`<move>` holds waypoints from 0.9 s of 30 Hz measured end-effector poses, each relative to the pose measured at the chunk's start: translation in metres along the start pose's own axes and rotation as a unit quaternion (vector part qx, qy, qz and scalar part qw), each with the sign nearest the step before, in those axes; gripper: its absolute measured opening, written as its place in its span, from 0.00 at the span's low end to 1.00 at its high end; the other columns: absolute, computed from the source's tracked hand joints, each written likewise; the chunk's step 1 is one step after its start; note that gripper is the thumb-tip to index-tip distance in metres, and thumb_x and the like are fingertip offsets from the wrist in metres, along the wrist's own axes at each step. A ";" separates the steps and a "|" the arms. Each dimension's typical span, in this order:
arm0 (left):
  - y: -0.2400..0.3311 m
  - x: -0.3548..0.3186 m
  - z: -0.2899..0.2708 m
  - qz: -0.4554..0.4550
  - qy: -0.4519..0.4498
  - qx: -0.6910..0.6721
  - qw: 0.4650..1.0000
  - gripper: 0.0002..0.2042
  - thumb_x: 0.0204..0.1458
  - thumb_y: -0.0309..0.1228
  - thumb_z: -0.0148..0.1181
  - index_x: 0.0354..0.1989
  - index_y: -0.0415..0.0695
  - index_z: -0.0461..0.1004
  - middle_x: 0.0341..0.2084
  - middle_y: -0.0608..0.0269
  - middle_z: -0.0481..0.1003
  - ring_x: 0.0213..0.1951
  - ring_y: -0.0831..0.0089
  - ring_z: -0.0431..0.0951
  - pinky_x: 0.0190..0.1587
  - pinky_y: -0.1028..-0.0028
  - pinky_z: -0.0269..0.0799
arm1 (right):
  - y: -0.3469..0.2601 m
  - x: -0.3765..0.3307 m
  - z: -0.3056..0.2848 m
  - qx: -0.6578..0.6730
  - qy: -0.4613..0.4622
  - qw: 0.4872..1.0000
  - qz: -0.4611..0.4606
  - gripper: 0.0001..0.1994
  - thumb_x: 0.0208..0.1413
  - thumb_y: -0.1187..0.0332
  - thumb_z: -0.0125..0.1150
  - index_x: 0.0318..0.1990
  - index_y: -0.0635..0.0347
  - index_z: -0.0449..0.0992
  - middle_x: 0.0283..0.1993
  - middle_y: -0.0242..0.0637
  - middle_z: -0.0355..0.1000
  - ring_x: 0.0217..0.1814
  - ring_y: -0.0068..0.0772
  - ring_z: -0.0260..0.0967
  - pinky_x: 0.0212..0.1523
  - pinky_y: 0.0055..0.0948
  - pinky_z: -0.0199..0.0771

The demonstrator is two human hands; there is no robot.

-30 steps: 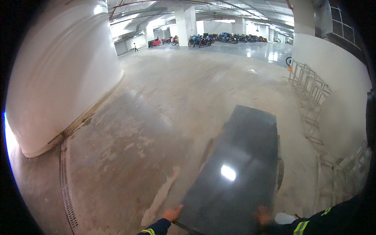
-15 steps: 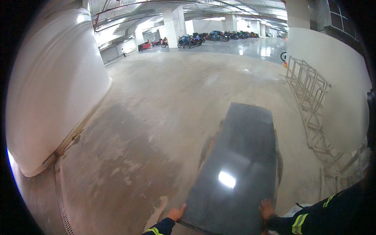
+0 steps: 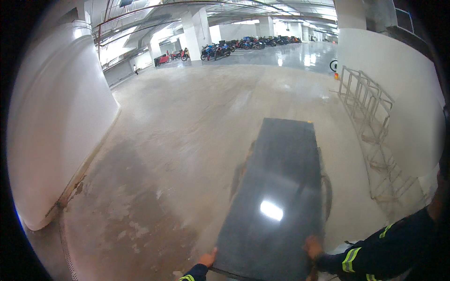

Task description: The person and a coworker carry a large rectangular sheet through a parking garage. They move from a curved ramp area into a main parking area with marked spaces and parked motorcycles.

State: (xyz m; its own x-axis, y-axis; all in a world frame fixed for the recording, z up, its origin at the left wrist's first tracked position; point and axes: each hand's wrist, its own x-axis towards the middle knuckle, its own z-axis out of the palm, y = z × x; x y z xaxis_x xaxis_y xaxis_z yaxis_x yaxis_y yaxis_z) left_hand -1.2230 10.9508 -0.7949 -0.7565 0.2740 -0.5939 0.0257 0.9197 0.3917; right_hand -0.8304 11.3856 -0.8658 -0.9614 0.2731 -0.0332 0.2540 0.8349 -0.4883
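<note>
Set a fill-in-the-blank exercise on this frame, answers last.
The person's bare left hand is at the near ____ corner of the glossy, dark-grey rectangular panel.
The dark fabric sleeve behind the bare right hand has reflective bands edged in ____.
The grey tubular metal rack stands on the picture's ____ side.
Answers: left; yellow; right

Bright light from the far ceiling [image 3: 300, 15], near floor [image 3: 126, 206] dimmer. White glare on the dark panel [image 3: 290, 164]; right hand [image 3: 313, 247] slightly blurred. Fisheye bows the left wall [image 3: 58, 126], edges of view sink to black
</note>
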 end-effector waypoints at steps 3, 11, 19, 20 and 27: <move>0.031 0.076 -0.013 0.020 -0.011 -0.013 1.000 0.50 0.53 0.73 0.30 0.55 0.30 0.71 0.51 0.28 0.70 0.58 0.38 0.68 0.62 0.57 0.60 | 0.040 0.065 -0.030 -0.005 -0.051 0.999 0.019 0.29 0.67 0.62 0.41 0.73 0.23 0.43 0.79 0.37 0.30 0.81 0.50 0.22 0.75 0.58 0.20; 0.207 0.170 -0.101 0.179 0.087 0.035 0.979 0.39 0.60 0.65 0.34 0.69 0.47 0.58 0.70 0.51 0.54 0.71 0.54 0.50 0.72 0.61 0.42 | 0.048 0.172 -0.077 0.192 0.127 0.903 0.362 0.27 0.66 0.60 0.48 0.71 0.42 0.52 0.74 0.41 0.47 0.74 0.51 0.44 0.69 0.51 0.49; 0.372 0.328 -0.189 0.092 -0.045 0.011 0.995 0.42 0.59 0.65 0.34 0.62 0.34 0.63 0.61 0.38 0.63 0.65 0.46 0.60 0.66 0.58 0.54 | 0.094 0.318 -0.081 0.199 0.140 0.688 0.684 0.34 0.63 0.38 0.34 0.57 0.58 0.70 0.53 0.55 0.68 0.54 0.56 0.66 0.56 0.48 0.65; 0.390 0.355 -0.192 0.063 -0.053 0.006 0.997 0.42 0.59 0.65 0.35 0.60 0.33 0.65 0.58 0.36 0.65 0.62 0.45 0.63 0.64 0.58 0.56 | 0.105 0.341 -0.088 0.216 0.163 0.684 0.678 0.37 0.63 0.36 0.32 0.55 0.60 0.72 0.50 0.57 0.71 0.52 0.57 0.69 0.54 0.47 0.67; 0.524 0.496 -0.208 0.081 0.060 -0.061 0.993 0.46 0.55 0.69 0.39 0.51 0.27 0.72 0.49 0.27 0.72 0.54 0.41 0.72 0.57 0.57 0.65 | 0.168 0.499 -0.173 0.162 0.149 0.689 0.691 0.48 0.59 0.28 0.26 0.40 0.69 0.80 0.38 0.60 0.76 0.45 0.61 0.73 0.48 0.49 0.70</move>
State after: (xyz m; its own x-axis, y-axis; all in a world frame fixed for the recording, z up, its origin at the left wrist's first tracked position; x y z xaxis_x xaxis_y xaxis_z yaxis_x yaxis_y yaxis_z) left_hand -1.7211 11.5104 -0.7380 -0.8213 0.3729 -0.4317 0.0784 0.8234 0.5621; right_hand -1.2490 11.7442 -0.8136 0.2513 0.8263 -0.5040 0.8216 -0.4574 -0.3403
